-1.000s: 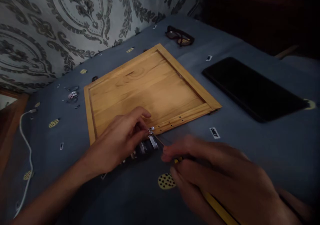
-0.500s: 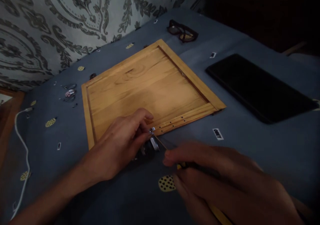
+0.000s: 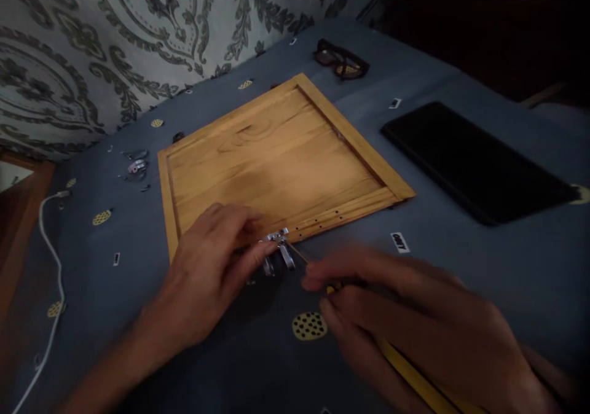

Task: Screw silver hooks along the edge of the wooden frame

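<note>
A wooden panel door (image 3: 276, 150) with a raised frame lies flat on the blue cloth, a row of small dark holes along its near edge. My left hand (image 3: 207, 273) rests over that edge, its thumb pressed against a shiny metal hinge (image 3: 278, 237). The other fingers curl above the panel, partly hiding the hinge's left side. From the right, my right hand (image 3: 415, 322) grips a screwdriver (image 3: 410, 374) with a yellow handle. Its thin shaft points at the hinge; whether the tip sits in a screw is too small to tell.
A black tablet-like slab (image 3: 474, 162) lies to the right of the panel. Dark-framed glasses (image 3: 341, 61) are behind it. On the left are small metal parts (image 3: 137, 166) and a white cable (image 3: 58, 260). A patterned upright surface (image 3: 161, 27) borders the back.
My left fingers have drawn back leftward, uncovering more of the hinge. My right hand stays close to the same place, the screwdriver still at the hinge. The view has shifted slightly.
</note>
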